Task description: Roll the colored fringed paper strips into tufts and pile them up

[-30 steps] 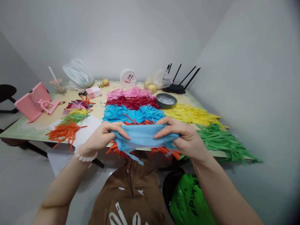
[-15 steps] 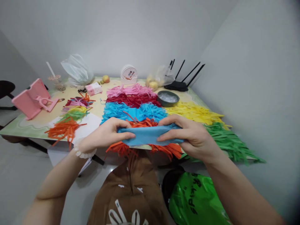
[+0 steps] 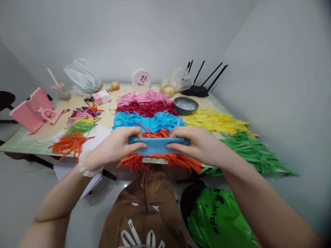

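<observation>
A folded strip of blue tissue paper (image 3: 156, 146) is stretched between my two hands above the table's front edge. My left hand (image 3: 128, 141) pinches its left end, thumb in front and fingers behind. At the other end my right hand (image 3: 191, 143) grips it the same way. Under and behind the strip lies orange fringed paper (image 3: 181, 162), partly covered by my hands. Just beyond are rows of blue fringe (image 3: 168, 122), dark red fringe (image 3: 147, 109) and pink fringe (image 3: 144, 97).
Yellow fringe (image 3: 217, 122) and green fringe (image 3: 250, 151) spread on the right. A dark bowl (image 3: 185, 105) and a black router (image 3: 196, 91) stand behind. On the left are a pink stand (image 3: 36, 110), small fringe bundles (image 3: 68, 143) and a drink cup (image 3: 63, 93).
The blue paper now looks flatter and straighter between my hands. My right hand has moved left, closer to my left hand. Both still hold it.
</observation>
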`<action>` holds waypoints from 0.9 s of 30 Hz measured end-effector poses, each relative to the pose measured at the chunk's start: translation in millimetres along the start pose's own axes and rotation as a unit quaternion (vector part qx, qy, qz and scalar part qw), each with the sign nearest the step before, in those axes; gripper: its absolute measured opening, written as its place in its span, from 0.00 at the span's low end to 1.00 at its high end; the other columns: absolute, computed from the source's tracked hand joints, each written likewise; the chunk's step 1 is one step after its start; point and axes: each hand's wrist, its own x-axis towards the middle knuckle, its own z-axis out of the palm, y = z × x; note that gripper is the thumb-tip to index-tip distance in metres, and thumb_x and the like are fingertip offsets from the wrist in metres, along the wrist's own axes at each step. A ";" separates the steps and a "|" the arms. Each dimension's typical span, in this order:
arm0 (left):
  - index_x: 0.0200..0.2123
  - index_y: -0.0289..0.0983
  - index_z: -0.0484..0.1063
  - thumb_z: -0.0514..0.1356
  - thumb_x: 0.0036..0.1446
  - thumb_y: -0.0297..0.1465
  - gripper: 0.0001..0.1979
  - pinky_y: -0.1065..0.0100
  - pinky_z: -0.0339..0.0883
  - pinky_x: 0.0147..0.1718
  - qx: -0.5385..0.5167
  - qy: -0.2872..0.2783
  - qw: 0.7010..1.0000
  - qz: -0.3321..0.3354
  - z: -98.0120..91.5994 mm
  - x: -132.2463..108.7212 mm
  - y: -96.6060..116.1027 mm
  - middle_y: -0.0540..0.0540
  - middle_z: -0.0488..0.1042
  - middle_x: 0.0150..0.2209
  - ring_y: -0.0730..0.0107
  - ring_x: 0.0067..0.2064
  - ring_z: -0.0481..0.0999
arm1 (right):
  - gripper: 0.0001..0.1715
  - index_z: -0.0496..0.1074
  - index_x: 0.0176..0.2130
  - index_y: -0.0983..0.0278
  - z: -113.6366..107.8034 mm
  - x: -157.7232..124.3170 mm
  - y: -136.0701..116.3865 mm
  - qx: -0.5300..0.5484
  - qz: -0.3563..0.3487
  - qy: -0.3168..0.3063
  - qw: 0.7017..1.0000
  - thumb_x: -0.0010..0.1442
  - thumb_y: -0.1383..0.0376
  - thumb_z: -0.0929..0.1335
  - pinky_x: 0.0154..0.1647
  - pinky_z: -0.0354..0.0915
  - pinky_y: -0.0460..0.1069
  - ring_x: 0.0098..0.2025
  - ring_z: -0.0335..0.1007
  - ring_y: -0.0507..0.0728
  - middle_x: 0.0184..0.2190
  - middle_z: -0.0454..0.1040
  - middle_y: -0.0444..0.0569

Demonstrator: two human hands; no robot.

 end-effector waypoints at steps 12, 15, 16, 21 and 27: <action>0.38 0.38 0.81 0.58 0.59 0.28 0.10 0.70 0.69 0.33 -0.257 0.079 0.963 -0.012 17.1 -6.9 -18.9 0.45 0.79 0.37 0.69 0.34 0.76 | 0.03 0.73 0.35 0.59 32.6 -22.9 15.7 0.316 0.083 0.141 0.935 0.62 0.63 0.69 0.28 0.68 0.48 0.24 0.72 0.53 0.27 0.74 0.43; 0.37 0.39 0.83 0.61 0.58 0.28 0.09 0.68 0.69 0.35 -0.268 0.062 0.961 0.016 14.8 -9.4 -19.0 0.44 0.78 0.37 0.68 0.36 0.75 | 0.05 0.71 0.32 0.59 35.3 -23.4 18.9 0.331 0.050 0.151 0.930 0.60 0.69 0.67 0.31 0.67 0.48 0.25 0.72 0.53 0.24 0.73 0.42; 0.37 0.39 0.83 0.62 0.58 0.29 0.08 0.67 0.69 0.36 -0.262 0.056 0.963 0.025 13.5 -9.8 -18.4 0.43 0.77 0.37 0.67 0.37 0.75 | 0.08 0.72 0.32 0.59 34.4 -22.9 19.1 0.321 0.033 0.150 0.934 0.59 0.71 0.66 0.33 0.67 0.49 0.27 0.72 0.53 0.24 0.73 0.42; 0.31 0.39 0.82 0.65 0.58 0.35 0.08 0.65 0.69 0.38 -0.240 0.086 0.966 0.036 13.1 -9.1 -15.0 0.43 0.77 0.34 0.66 0.36 0.75 | 0.13 0.71 0.30 0.60 27.0 -18.7 19.7 0.268 -0.008 0.125 0.955 0.54 0.76 0.63 0.35 0.65 0.50 0.31 0.70 0.54 0.26 0.73 0.44; 0.49 0.41 0.78 0.67 0.55 0.37 0.18 0.68 0.67 0.39 -0.145 0.080 0.986 -0.001 12.1 -0.5 -12.5 0.46 0.79 0.40 0.65 0.39 0.75 | 0.14 0.68 0.28 0.60 25.2 -11.2 20.7 0.240 -0.033 0.112 0.964 0.49 0.78 0.61 0.35 0.64 0.48 0.32 0.69 0.54 0.27 0.72 0.43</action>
